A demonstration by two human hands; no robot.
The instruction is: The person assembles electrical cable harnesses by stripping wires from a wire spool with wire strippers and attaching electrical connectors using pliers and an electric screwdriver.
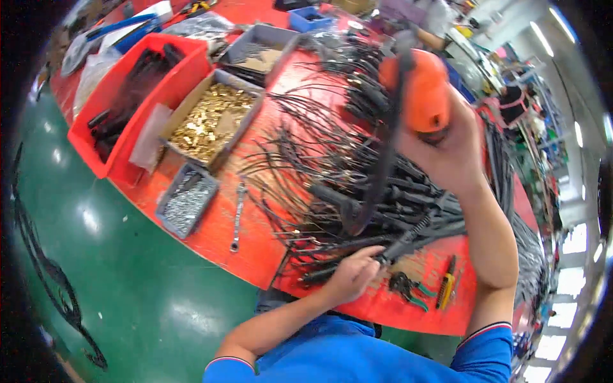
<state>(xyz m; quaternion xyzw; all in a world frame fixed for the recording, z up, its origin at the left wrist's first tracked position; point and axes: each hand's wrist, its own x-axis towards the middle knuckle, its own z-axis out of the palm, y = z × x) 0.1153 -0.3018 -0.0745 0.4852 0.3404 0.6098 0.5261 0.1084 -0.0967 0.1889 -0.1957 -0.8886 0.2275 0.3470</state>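
Head-worn fisheye, facing down, near red table (pixel 257 256)

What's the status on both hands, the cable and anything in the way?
Left hand on a black cable. Right hand raised, gripping an orange object, blurred. Dark cord loops across the view of the cable pile.

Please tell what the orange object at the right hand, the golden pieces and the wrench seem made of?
Orange object: perhaps smooth plastic, evenly coloured, though blurred.
Golden pieces: probably brass or plated metal, given their yellow shine.
Wrench: likely polished steel, with silvery glints.
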